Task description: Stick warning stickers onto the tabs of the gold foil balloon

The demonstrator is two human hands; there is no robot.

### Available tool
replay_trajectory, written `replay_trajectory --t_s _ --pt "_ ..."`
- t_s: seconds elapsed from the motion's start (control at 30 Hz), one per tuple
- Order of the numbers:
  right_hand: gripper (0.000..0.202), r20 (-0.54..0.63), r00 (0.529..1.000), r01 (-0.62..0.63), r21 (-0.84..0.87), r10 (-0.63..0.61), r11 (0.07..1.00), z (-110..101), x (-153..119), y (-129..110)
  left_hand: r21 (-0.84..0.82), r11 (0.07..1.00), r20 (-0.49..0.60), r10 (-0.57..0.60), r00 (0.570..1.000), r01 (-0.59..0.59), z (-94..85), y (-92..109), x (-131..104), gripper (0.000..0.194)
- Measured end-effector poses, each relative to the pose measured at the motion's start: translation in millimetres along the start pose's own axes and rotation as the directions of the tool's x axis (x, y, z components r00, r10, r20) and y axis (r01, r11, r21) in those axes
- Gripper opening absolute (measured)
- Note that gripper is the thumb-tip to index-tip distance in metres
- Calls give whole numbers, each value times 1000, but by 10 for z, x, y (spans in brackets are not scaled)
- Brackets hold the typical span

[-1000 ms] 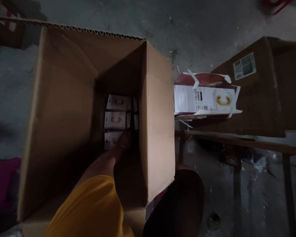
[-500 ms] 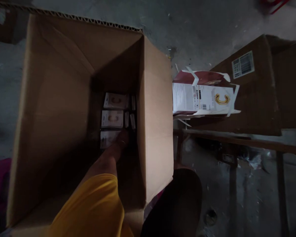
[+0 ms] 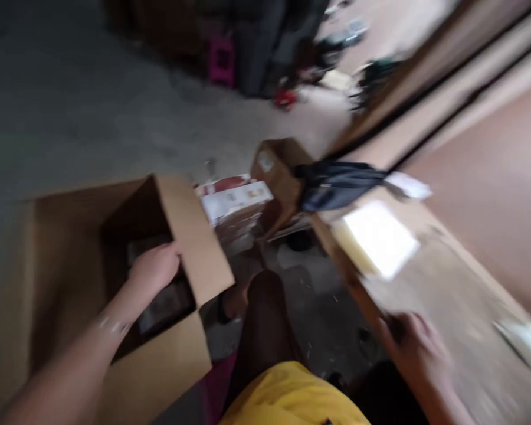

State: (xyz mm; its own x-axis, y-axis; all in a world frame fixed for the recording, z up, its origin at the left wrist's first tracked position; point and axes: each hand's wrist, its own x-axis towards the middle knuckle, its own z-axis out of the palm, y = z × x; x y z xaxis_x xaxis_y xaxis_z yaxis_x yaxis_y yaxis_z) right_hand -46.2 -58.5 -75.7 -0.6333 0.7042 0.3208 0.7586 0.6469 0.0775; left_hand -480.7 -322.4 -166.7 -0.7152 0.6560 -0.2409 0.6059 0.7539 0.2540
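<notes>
My left hand (image 3: 156, 270), with a bracelet at the wrist, is closed at the edge of a flap of the large open cardboard box (image 3: 154, 378). Inside that box, packages (image 3: 166, 304) lie at the bottom, dim and blurred. Over the edge of the wooden table (image 3: 464, 295) is my right hand (image 3: 420, 348), its fingers curled round something small and dark that I cannot make out. A bright white block (image 3: 376, 239) rests on the table ahead of it.
White printed packaging (image 3: 236, 199) stands beyond the flap, beside a smaller open carton (image 3: 277, 177). A dark bag (image 3: 340, 184) lies at the table's far end. On the floor farther off is a pink stool (image 3: 222, 59). My knee (image 3: 265, 295) is between box and table.
The view has swung up and right, bringing the table and my right hand into sight. My left hand has risen from the small packages inside the box to its flap.
</notes>
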Motion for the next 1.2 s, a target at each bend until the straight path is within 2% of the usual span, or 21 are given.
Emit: replay_trajectory --t_s 0.07,0.1,0.13,0.17,0.2,0.27,0.3,0.33,0.4,0.5,0.6,0.67,0.73,0.83,0.9,0.97,1.07,1.13,1.2 --pt "33 -1 1000 3 112 -3 994 -93 -148 14 -33 996 -209 77 975 -86 -175 535 -350 26" --pt "30 -12 1000 -2 140 4 990 -163 -189 44 -194 972 -381 48 923 -130 -172 821 -545 24" --pt "26 -29 1000 -6 162 11 987 -253 -236 93 -301 924 -448 83 890 -237 -120 1111 -746 23" --pt "22 -55 998 -14 185 25 983 -357 -311 157 -353 863 -472 168 865 -361 -34 1400 -948 23" --pt "21 -77 997 -12 208 28 978 -466 -428 232 -381 770 -480 310 821 -513 67 1681 -1145 23" --pt "22 -109 991 -41 264 72 964 -655 -781 414 -361 584 -462 566 683 -728 244 2198 -1490 18" --pt "24 -115 987 -72 295 110 953 -719 -992 526 -343 522 -440 646 624 -781 293 2427 -1627 18" --pt "25 -116 981 -109 323 154 940 -757 -1201 652 -323 486 -422 694 583 -812 307 2636 -1735 18" --pt "25 -108 965 -183 367 238 912 -773 -1558 920 -281 456 -393 748 535 -844 235 3012 -1867 17" --pt "27 -78 946 -253 434 316 865 -726 -1873 1226 -204 418 -337 819 465 -885 -17 3568 -1884 21" --pt "28 -35 931 -294 515 362 805 -710 -2010 1357 -108 378 -261 881 394 -919 -272 4233 -1673 22" --pt "29 -33 933 -288 530 359 798 -739 -2041 1435 -42 382 -230 895 381 -923 -412 4723 -1391 17" --pt "29 -64 936 -270 503 347 821 -803 -1996 1576 24 429 -222 883 413 -903 -538 5197 -1013 22" --pt "32 -153 931 -251 394 332 884 -953 -1666 1926 106 523 -231 840 491 -846 -709 5780 -358 33" --pt "36 -186 936 -230 314 297 921 -1054 -1230 2194 149 573 -223 813 537 -806 -798 6067 78 35" --pt "39 -201 950 -186 243 237 952 -1110 -642 2436 185 600 -204 798 567 -778 -850 6295 486 34" --pt "42 -155 977 -120 179 148 976 -1034 401 2686 220 601 -177 799 575 -768 -838 6587 1042 34" --pt "41 -82 988 -110 198 128 974 -846 1116 2768 228 586 -159 811 563 -778 -776 6771 1377 34" --pt "38 -40 991 -117 222 129 968 -559 1787 2793 224 567 -143 824 549 -793 -690 6948 1686 35"
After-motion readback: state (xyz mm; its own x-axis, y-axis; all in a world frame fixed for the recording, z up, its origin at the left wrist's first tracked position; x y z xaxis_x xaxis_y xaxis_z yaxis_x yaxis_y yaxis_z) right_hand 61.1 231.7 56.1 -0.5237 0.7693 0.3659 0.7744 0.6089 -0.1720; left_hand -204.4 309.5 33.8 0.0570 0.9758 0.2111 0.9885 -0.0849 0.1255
